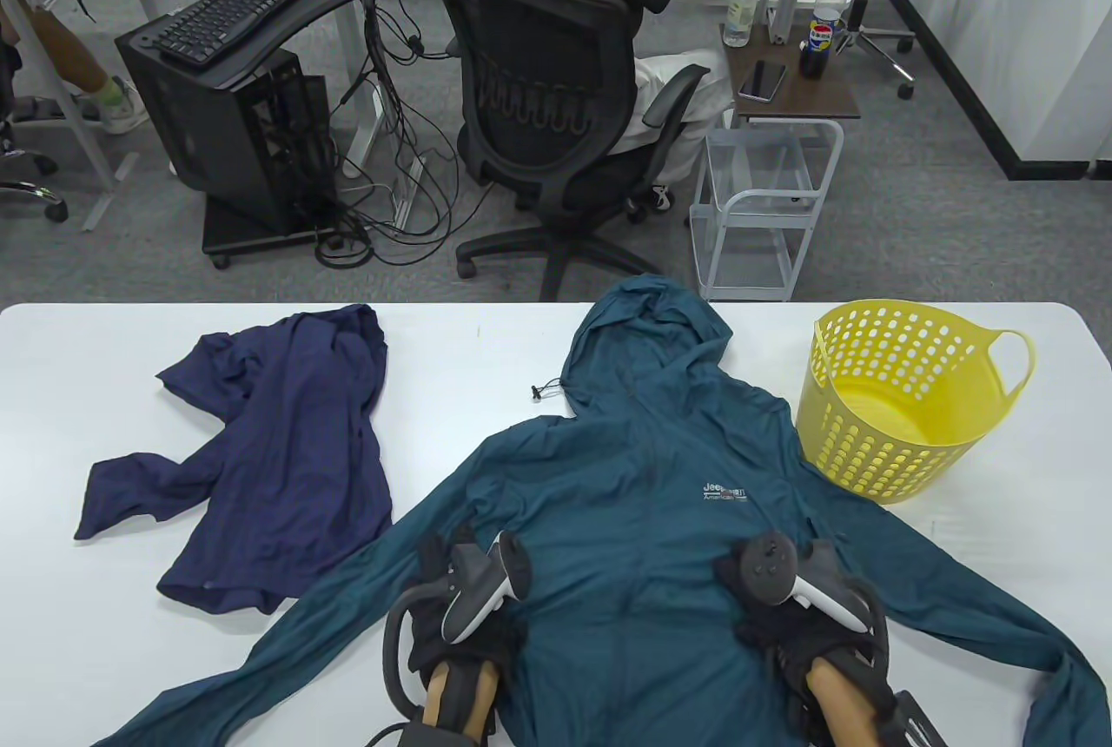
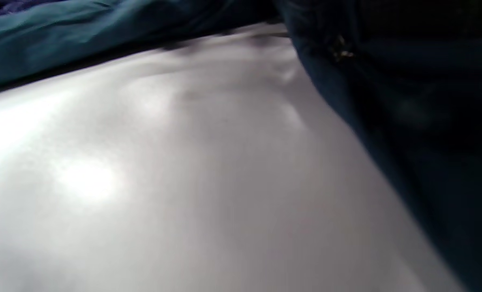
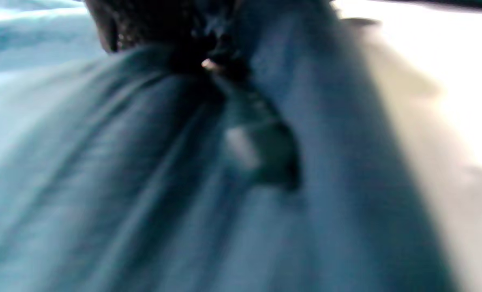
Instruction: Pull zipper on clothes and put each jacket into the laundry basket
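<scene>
— Looking over the white surface (image 1: 69,399), I'd say nothing is finished yet. The teal jacket (image 1: 643,469) lies spread face up across the middle, hood toward the far edge, sleeves splayed out to both sides.

— And the navy jacket (image 1: 269,452)?

— Crumpled on the left, well apart from the hands, untouched as far as I can judge. The yellow laundry basket (image 1: 895,399) stands at the right, just beside the teal shoulder, with nothing in it that I can see.

— So which step is this?

— The zipper, I reckon. The left hand (image 1: 465,599) and the right hand (image 1: 795,599) both rest on the teal front, either side of its middle line.

— Are the fingers pinching anything?

— Can't tell; the trackers hide them from above, and the wrist views are blurred cloth. Both jackets remain to be binned.
</scene>
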The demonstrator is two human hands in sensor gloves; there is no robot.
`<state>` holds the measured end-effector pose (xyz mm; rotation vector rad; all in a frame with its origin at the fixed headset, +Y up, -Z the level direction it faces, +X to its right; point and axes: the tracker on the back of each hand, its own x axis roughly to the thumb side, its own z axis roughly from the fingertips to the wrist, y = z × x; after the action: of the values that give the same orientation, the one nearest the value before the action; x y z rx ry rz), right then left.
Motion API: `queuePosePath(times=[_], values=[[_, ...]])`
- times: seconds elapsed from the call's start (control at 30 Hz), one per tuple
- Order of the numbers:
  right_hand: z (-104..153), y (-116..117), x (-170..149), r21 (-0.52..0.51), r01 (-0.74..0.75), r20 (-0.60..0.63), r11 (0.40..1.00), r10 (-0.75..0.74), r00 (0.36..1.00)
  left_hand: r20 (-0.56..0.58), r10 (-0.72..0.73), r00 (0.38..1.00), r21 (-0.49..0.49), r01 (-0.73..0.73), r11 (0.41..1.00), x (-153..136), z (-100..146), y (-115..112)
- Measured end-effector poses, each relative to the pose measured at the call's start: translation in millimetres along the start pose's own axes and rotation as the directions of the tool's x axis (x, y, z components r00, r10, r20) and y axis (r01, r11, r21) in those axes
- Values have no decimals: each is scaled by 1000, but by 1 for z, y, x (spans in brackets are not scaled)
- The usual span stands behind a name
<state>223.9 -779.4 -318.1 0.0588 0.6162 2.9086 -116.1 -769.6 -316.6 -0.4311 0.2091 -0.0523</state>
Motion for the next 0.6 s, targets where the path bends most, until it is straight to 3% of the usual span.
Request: queuePosePath(times=[0.2, 0.33, 0.47, 0.53, 0.6], values=[[7, -7, 5, -217, -91, -7, 972, 92, 996, 4, -56, 998, 176, 54, 983, 5, 8, 9], [31, -26, 24, -312, 8, 124, 950, 32, 992, 167, 70, 983, 223, -107, 969, 7, 37, 33], [37, -21, 46, -292, 4, 213, 956, 61, 975, 300, 78, 951, 186, -139, 973, 24, 49, 33], [30, -10, 52, -233, -38, 231, 972, 93, 968, 355, 19, 935, 138, -73, 988, 35, 46, 26], [21, 7, 58, -99, -67, 286, 993, 93, 954, 359, -5, 933, 56, -16, 998, 43, 40, 15]])
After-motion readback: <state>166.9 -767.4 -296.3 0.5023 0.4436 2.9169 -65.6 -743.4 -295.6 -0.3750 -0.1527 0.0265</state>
